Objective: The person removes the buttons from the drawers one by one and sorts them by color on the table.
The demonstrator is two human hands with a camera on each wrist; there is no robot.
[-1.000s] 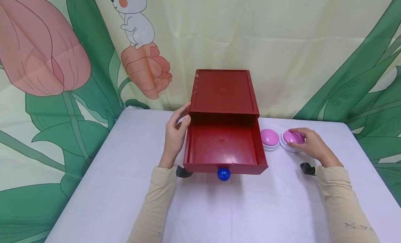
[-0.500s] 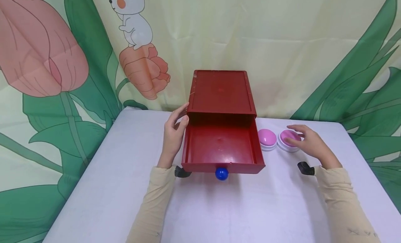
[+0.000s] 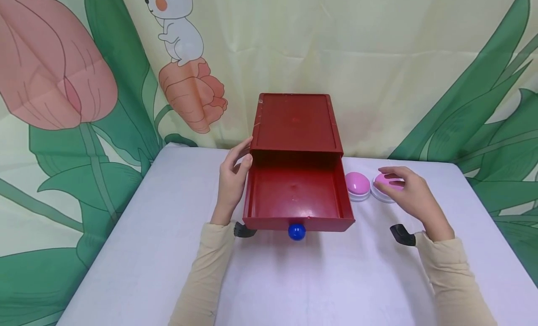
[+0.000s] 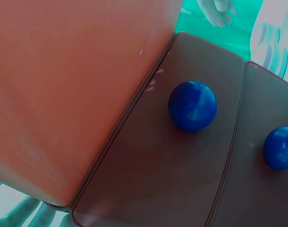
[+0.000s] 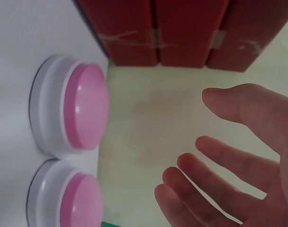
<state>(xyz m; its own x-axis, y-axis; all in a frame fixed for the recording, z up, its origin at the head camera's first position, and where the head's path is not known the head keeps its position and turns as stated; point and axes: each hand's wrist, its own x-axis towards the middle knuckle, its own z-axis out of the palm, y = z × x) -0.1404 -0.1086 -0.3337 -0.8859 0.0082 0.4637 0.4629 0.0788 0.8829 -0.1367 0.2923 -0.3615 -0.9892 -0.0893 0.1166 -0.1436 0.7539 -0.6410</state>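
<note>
Basically, L hand (image 3: 232,182) at red cabinet (image 3: 297,123) w/ top drawer (image 3: 294,190) out.

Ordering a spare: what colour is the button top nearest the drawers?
Pink; the button top shows best from the right wrist.

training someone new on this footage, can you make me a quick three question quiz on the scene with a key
1. True or false: the left grip is at the left side of the cabinet.

2. Multiple choice: what colour is the knob on the open drawer?
A) green
B) blue
C) yellow

3. Count: how many pink buttons are on the table to the right of the cabinet, near the right grip?

Key:
1. True
2. B
3. Two
</note>
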